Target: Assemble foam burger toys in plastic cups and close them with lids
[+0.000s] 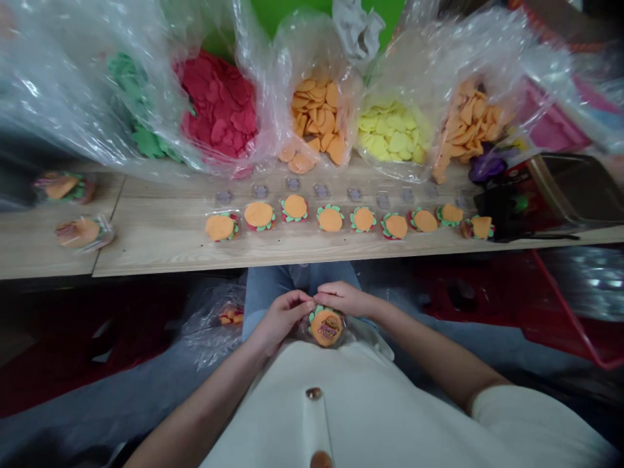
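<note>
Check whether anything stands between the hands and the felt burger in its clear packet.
Nothing visible: the left hand and right hand both touch the clear packet around the felt burger.

**Lettering too small to read**

The lettering on the burger-shaped piece (326, 328) is too small to read, and the left hand (283, 318) and right hand (346, 298) hide its upper edge. Clear plastic blurs the green pieces (139, 114). The small clear packets (292, 184) are too small to make out. The dark tray (575, 188) runs off the right edge.
</note>
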`<state>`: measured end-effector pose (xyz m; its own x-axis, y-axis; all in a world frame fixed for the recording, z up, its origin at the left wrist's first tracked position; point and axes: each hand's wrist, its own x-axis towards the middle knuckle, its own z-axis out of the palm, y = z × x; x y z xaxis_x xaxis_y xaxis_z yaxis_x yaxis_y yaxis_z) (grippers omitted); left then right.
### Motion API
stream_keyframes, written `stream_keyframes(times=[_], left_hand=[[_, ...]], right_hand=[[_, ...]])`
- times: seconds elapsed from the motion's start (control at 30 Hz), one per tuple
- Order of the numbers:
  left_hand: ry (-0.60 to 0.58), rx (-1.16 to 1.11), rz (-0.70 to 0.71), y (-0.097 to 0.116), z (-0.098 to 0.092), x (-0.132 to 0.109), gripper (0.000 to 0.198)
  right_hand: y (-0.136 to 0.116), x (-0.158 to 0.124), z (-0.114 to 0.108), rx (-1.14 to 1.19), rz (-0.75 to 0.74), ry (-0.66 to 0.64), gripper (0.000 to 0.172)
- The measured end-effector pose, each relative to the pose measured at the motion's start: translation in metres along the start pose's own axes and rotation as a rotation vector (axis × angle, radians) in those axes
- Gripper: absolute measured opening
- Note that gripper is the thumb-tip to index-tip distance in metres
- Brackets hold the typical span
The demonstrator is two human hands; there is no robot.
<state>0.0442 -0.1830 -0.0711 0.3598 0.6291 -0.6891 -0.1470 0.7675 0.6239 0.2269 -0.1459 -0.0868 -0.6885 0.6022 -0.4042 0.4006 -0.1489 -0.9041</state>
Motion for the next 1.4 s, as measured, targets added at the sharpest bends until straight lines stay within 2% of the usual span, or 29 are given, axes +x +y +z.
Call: stream_keyframes(times=[0.13, 0.23, 0.33, 0.5, 0.63, 0.73, 0.87, 0.93, 1.07, 1.2, 1.33, 1.4], left_hand=[[-0.055, -0.067, -0.042, 0.003, -0.005, -0.002, 0.025], [0.06, -0.148, -0.003, 0.007, -0.004, 0.0, 0.03], [0.185, -0.276, 0.054, 0.012, -0.001, 0.004, 0.026], [0.147, -0.24, 0.082, 0.018, -0.012, 0.012, 0.022], [0.101, -0.177, 0.008, 0.015, -0.029, 0.023, 0.023], [0.075, -0.153, 0.001, 0.015, -0.033, 0.033, 0.021], [0.024, -0.117, -0.021, 0.019, -0.03, 0.036, 0.022], [-0.007, -0.105, -0.067, 0.019, -0.028, 0.033, 0.024], [-0.027, -0.121, -0.111, 0.012, -0.024, 0.015, 0.028], [0.02, -0.136, -0.037, -0.001, -0.019, -0.008, 0.032], [0.241, -0.297, -0.025, -0.012, -0.01, -0.015, 0.03], [0.323, -0.351, 0.035, -0.012, -0.007, -0.012, 0.027]], right_hand=[[0.016, 0.006, -0.001, 0.154, 0.069, 0.142, 0.043], [0.02, 0.015, -0.004, 0.202, 0.073, 0.322, 0.045], [0.016, 0.022, -0.003, 0.214, 0.038, 0.484, 0.044], [0.012, 0.023, 0.021, 0.278, 0.052, 0.634, 0.042], [0.019, 0.027, 0.029, 0.128, 0.112, 0.725, 0.039], [0.014, 0.034, 0.016, -0.041, 0.165, 0.696, 0.035], [0.0, 0.034, 0.005, -0.013, 0.222, 0.359, 0.039], [-0.001, 0.03, 0.011, 0.047, 0.256, 0.306, 0.042], [0.014, 0.021, 0.031, 0.11, 0.208, 0.495, 0.046], [0.032, 0.023, 0.038, 0.131, 0.23, 0.639, 0.047], [0.037, 0.032, 0.039, 0.146, 0.254, 0.766, 0.047], [0.034, 0.033, 0.041, 0.134, 0.245, 0.824, 0.046]])
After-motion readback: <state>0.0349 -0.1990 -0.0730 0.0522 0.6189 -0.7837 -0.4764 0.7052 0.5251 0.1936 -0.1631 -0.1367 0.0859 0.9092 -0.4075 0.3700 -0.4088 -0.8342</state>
